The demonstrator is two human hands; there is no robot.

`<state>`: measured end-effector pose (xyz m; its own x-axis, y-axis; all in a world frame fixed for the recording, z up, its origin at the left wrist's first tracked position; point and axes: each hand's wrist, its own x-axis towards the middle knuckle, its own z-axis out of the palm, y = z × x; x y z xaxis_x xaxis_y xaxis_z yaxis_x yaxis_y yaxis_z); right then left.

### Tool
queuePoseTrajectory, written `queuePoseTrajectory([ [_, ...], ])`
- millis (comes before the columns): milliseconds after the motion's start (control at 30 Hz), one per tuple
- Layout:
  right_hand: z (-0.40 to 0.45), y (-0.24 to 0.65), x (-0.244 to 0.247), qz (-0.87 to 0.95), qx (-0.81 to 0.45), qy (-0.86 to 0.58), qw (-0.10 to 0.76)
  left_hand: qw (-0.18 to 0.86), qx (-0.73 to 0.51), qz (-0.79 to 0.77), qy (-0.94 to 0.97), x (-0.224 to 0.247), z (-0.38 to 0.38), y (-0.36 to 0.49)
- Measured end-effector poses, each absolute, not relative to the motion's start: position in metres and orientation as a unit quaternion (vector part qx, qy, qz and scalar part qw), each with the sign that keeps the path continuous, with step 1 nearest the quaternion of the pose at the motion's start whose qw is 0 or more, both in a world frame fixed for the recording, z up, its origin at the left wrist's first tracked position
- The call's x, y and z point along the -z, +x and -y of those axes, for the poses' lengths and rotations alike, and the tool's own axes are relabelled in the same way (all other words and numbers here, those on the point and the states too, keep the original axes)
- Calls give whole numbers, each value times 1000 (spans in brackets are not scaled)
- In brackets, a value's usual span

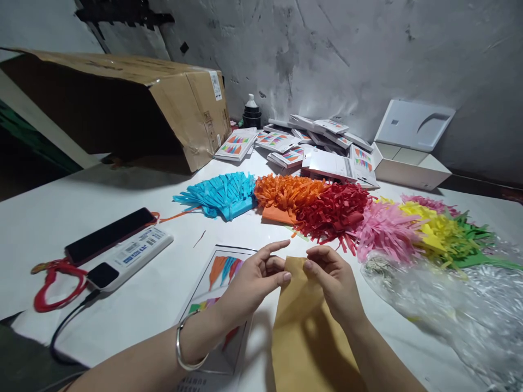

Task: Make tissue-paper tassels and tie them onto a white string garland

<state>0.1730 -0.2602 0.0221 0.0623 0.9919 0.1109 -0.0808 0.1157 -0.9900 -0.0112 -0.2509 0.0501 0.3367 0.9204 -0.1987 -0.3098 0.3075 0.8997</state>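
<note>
A sheet of brown paper point(312, 337) hangs down toward me, its narrow top edge between my two hands. My left hand point(261, 277), with a silver bangle at the wrist, is closed on the top left corner, thumb in front. At the top right corner my right hand point(337, 280) pinches the same edge between thumb and fingers. Partly behind my left forearm lies a printed card point(212, 272) with pictures of coloured tassels. Beyond my hands sit bundles of cut tissue-paper fringe in blue point(223, 196), orange point(286, 193), red point(335, 212) and pink point(386, 226).
Yellow point(433, 228) and green fringe point(474, 239) and clear plastic bags point(441, 299) are on the right. Flat boxes point(322, 160) pile up near the wall beside an open white box point(412, 169). A cardboard carton point(183, 109), phone point(110, 234) and power bank point(139, 250) are left.
</note>
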Motion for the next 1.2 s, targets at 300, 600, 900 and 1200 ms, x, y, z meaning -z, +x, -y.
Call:
queuePoseTrajectory([
  [300, 263, 173, -27, 452, -531, -453, 555, 710, -430, -386, 403, -41, 246, -13],
  [600, 263, 171, -43, 571, -469, -479, 474, 690, -369, -382, 491, -43, 243, -11],
  [900, 261, 172, -42, 444, -656, -424, 440, 692, -349, -320, 546, -44, 242, -15],
  [1200, 259, 178, -38, 447, -696, -357, 434, 723, -357, -272, 526, -44, 243, -16],
])
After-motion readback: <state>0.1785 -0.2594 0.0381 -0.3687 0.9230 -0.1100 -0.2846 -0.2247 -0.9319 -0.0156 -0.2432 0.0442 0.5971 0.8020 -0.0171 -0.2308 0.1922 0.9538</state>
